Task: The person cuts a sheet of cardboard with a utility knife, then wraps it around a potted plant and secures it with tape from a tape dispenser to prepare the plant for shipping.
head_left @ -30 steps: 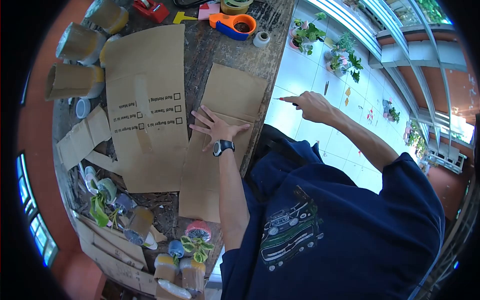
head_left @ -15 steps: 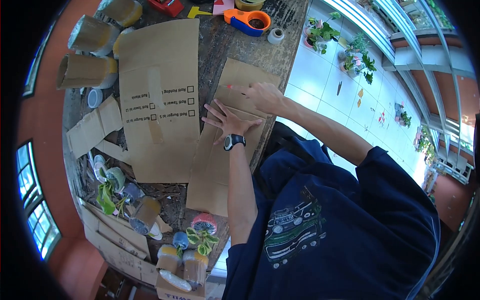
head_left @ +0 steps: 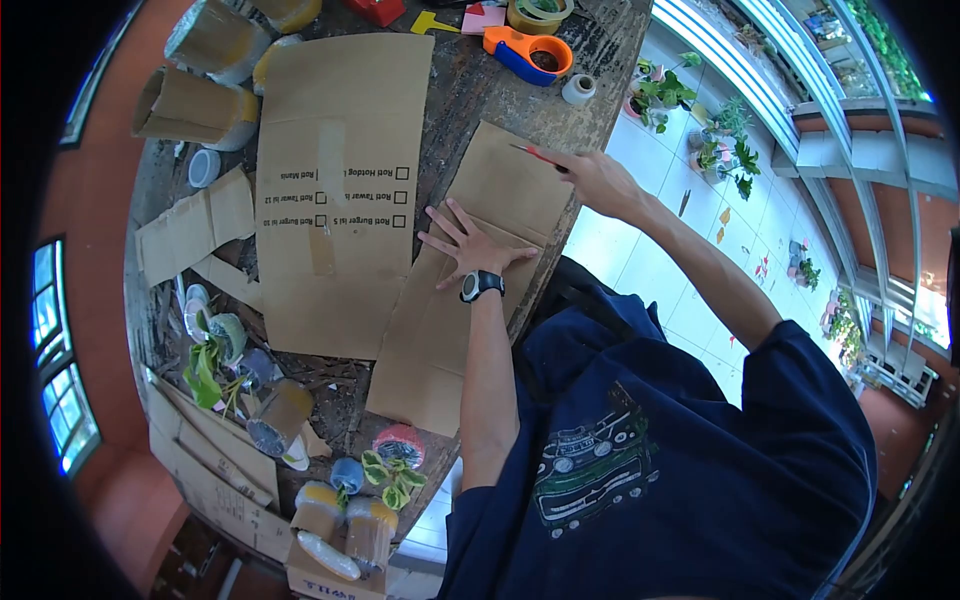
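Two-handed, steadied mid-frame cardboard (head_left: 492, 185) under splayed, empty left hand (head_left: 477, 251); held red tool (head_left: 540, 154) in closed right hand (head_left: 600, 184), wisely well apart.

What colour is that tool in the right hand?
The tool is red with a dark tip, as the head view shows.

Near the orange tape dispenser (head_left: 510, 48), a white spool (head_left: 579, 89) sits right, a tape roll (head_left: 540, 26) behind, a flat yellow piece (head_left: 432, 23) left; potted plants (head_left: 662, 93) farther right.
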`<state>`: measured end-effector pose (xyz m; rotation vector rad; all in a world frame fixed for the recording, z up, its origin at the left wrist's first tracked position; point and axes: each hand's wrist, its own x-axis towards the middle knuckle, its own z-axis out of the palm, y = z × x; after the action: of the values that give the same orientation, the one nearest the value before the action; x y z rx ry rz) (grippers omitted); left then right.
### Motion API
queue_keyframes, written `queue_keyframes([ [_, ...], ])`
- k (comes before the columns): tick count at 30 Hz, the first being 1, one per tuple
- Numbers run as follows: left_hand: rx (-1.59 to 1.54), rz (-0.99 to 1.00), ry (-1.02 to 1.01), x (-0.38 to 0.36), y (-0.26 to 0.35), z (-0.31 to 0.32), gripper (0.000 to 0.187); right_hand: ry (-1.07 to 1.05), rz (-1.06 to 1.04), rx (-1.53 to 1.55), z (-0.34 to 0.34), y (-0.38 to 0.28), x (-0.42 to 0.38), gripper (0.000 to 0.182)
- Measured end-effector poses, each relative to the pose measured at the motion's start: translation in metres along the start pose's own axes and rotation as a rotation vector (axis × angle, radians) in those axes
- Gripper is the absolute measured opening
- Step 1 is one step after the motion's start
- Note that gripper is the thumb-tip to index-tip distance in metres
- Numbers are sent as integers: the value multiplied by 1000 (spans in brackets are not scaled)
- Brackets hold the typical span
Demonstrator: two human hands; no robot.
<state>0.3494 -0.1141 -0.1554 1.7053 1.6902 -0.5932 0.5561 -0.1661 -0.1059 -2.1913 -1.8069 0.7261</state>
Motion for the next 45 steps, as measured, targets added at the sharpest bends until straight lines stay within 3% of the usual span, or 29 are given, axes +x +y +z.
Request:
queue_keyframes([
  [5, -23, 26, 22, 8, -5, 12, 171, -22, -63, -52, 29, -10, 55, 60],
  [8, -25, 19, 8, 9, -3, 9, 171, -77, 8, 13, 6, 4, 16, 64],
  [10, -21, 10, -3, 8, -6, 9, 170, -181, 88, -141, -9, 22, -23, 77],
  [15, -23, 4, -5, 7, -3, 5, 170, -346, 238, -138, -40, 62, -83, 68],
  [19, -1, -9, 5, 0, 0, -2, 165, -109, 157, -45, -36, 29, -32, 53],
  [23, -14, -9, 11, 2, -1, 5, 169, 44, -79, -47, -3, 4, 47, 53],
  [26, -16, -11, 6, 1, 1, 4, 168, -13, -85, -65, 11, 2, 67, 58],
  [33, -25, -18, 17, 5, -1, 5, 168, -128, 67, -119, -19, 60, -38, 69],
  [35, -22, -15, 25, 2, -1, 4, 167, -223, 210, -73, -34, 73, -72, 60],
  [39, -29, 13, 42, 1, -5, 5, 169, -39, 362, 103, -28, 95, -136, 55],
  [41, -17, 36, 154, 2, -4, 13, 168, 164, 383, 227, -5, 101, -163, 53],
  [45, -8, 107, 369, -5, -16, 8, 151, 280, 560, 360, 54, 96, -203, 55],
])
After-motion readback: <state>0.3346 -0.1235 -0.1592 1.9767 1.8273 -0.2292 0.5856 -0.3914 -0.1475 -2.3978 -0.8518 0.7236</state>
